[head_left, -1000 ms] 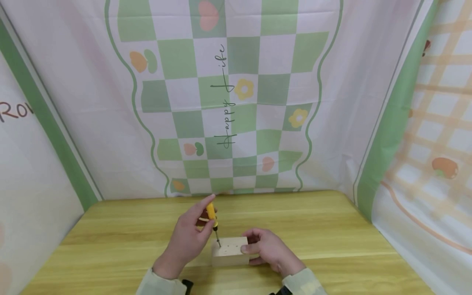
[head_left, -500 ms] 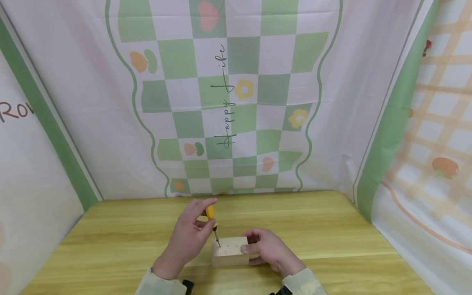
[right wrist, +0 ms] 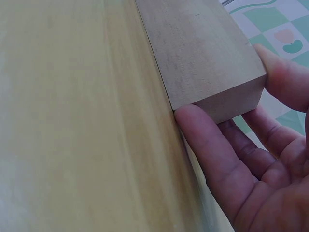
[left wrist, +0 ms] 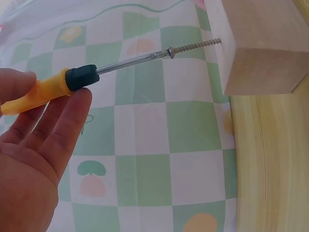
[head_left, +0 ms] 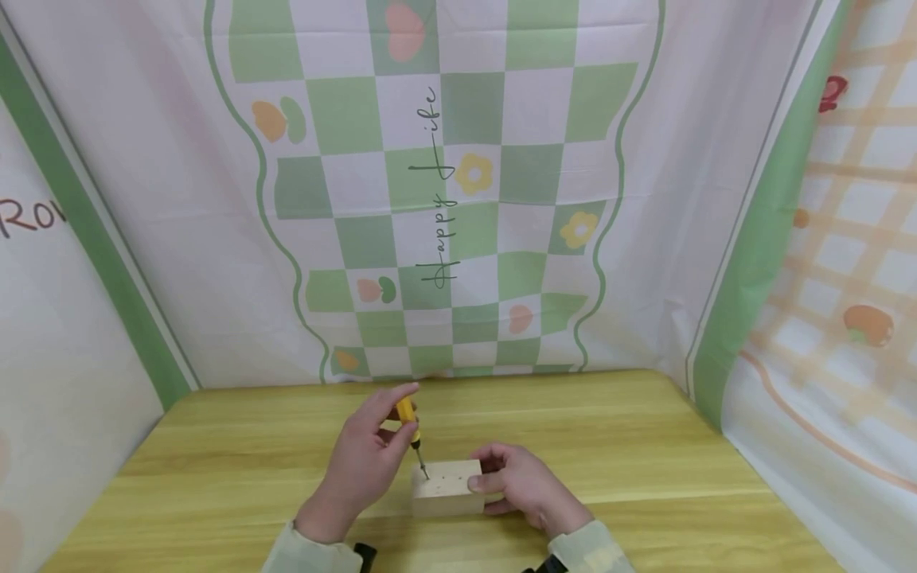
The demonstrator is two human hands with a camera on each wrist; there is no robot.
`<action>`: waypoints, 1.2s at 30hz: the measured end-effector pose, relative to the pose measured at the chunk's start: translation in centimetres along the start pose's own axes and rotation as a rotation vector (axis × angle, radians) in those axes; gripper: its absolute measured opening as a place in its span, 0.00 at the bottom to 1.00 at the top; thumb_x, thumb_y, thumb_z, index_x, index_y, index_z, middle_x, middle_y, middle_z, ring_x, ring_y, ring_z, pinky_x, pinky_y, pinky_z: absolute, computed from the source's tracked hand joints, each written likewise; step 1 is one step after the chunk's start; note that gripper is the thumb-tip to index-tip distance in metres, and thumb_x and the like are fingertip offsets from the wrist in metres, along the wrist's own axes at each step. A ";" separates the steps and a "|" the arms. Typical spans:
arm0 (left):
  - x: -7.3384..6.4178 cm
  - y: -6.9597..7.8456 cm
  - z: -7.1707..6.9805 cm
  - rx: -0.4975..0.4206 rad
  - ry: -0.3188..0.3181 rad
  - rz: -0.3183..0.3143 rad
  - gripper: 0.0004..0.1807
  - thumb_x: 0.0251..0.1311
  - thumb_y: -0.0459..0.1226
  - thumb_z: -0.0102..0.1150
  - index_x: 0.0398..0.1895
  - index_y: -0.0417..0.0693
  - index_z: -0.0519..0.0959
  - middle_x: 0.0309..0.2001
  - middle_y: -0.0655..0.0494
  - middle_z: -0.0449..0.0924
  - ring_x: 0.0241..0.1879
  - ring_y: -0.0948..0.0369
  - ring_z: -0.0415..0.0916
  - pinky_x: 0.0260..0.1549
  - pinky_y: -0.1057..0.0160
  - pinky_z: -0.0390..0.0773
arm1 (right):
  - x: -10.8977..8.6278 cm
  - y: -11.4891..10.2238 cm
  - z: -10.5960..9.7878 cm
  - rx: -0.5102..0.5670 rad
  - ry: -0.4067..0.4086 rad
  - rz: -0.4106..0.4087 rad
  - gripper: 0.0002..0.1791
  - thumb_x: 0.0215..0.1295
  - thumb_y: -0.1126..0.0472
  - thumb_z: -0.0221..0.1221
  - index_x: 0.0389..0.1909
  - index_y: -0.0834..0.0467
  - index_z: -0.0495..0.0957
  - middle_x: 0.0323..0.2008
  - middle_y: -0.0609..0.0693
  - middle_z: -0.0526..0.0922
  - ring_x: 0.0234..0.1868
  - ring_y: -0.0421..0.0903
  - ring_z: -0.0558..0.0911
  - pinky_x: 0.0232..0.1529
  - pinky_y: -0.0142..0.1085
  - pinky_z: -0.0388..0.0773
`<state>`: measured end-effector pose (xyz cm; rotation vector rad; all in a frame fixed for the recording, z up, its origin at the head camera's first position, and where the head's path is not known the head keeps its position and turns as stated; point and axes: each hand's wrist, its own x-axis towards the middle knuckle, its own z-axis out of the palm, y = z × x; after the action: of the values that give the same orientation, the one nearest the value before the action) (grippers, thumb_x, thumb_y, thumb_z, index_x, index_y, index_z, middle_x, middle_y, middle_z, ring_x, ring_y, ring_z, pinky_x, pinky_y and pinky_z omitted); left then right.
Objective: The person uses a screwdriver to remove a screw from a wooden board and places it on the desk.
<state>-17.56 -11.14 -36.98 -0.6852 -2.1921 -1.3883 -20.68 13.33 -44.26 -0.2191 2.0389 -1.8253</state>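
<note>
My left hand (head_left: pixel 368 458) holds a screwdriver (left wrist: pixel 53 87) by its yellow handle, thumb and fingers around it. The driver's metal shaft runs to the head of a screw (left wrist: pixel 195 47), whose tip stands in the top face of a pale wooden block (head_left: pixel 447 497). Most of the screw's thread shows outside the wood, and it leans a little. Several small dark holes dot the block's top. At the block's right end, my right hand (head_left: pixel 519 485) grips it, with the thumb (right wrist: pixel 287 79) at the top edge and the fingers at the end and lower edge.
The block rests on a wood-grain table (head_left: pixel 609 446). Behind the table hangs a green-and-white checked cloth (head_left: pixel 473 231), with more patterned cloth at both sides. Dark straps show at the sleeve cuffs (head_left: pixel 591 549).
The left fingers have shifted on the screwdriver's handle, and the handle tilts slightly further left. The block and right hand stay in place.
</note>
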 end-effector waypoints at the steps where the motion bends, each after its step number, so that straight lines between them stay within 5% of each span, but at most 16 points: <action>1: 0.0 0.1 0.0 0.000 0.000 0.002 0.28 0.61 0.23 0.64 0.63 0.52 0.77 0.43 0.64 0.77 0.40 0.61 0.78 0.30 0.66 0.84 | 0.0 0.0 0.0 -0.001 0.001 0.001 0.24 0.60 0.67 0.69 0.56 0.67 0.75 0.46 0.57 0.78 0.41 0.53 0.81 0.36 0.52 0.84; 18: 0.3 -0.2 -0.4 -0.023 0.036 0.067 0.29 0.60 0.21 0.63 0.64 0.51 0.75 0.45 0.58 0.79 0.40 0.57 0.80 0.30 0.65 0.84 | 0.1 -0.2 -0.3 -0.005 0.001 0.008 0.25 0.60 0.68 0.68 0.58 0.67 0.74 0.47 0.58 0.78 0.41 0.53 0.81 0.36 0.52 0.84; 21: 0.4 -0.2 -1.4 -0.080 0.064 -0.020 0.29 0.61 0.23 0.63 0.65 0.51 0.74 0.45 0.54 0.79 0.39 0.56 0.80 0.31 0.63 0.85 | 0.1 -0.2 -0.3 -0.004 0.002 0.007 0.25 0.60 0.68 0.68 0.57 0.67 0.74 0.47 0.58 0.78 0.41 0.53 0.81 0.36 0.52 0.84; 28: 0.5 0.0 -4.4 -0.318 0.105 -0.436 0.29 0.65 0.26 0.61 0.67 0.55 0.69 0.49 0.43 0.79 0.39 0.51 0.82 0.33 0.55 0.86 | -0.1 -0.1 -0.2 0.009 -0.010 -0.004 0.22 0.60 0.67 0.69 0.54 0.65 0.76 0.45 0.57 0.79 0.42 0.53 0.81 0.35 0.51 0.84; 31: 0.1 -0.5 -5.1 -0.366 0.031 -0.553 0.27 0.64 0.27 0.62 0.65 0.52 0.70 0.49 0.42 0.79 0.40 0.49 0.82 0.33 0.52 0.85 | -0.1 0.0 -0.2 0.011 -0.015 -0.014 0.22 0.60 0.67 0.69 0.54 0.65 0.76 0.45 0.57 0.79 0.42 0.52 0.81 0.36 0.51 0.84; 36: -1.4 -2.2 -6.1 -0.346 -0.165 -0.640 0.28 0.64 0.30 0.64 0.67 0.44 0.69 0.46 0.41 0.77 0.38 0.48 0.80 0.31 0.49 0.85 | -0.2 0.1 -0.1 -0.001 -0.016 -0.032 0.21 0.58 0.67 0.70 0.52 0.64 0.77 0.45 0.56 0.80 0.42 0.52 0.81 0.36 0.51 0.84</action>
<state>-17.14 -17.72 -37.01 -0.2013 -2.4428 -2.1276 -20.53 13.48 -44.35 -0.2668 2.0368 -1.8353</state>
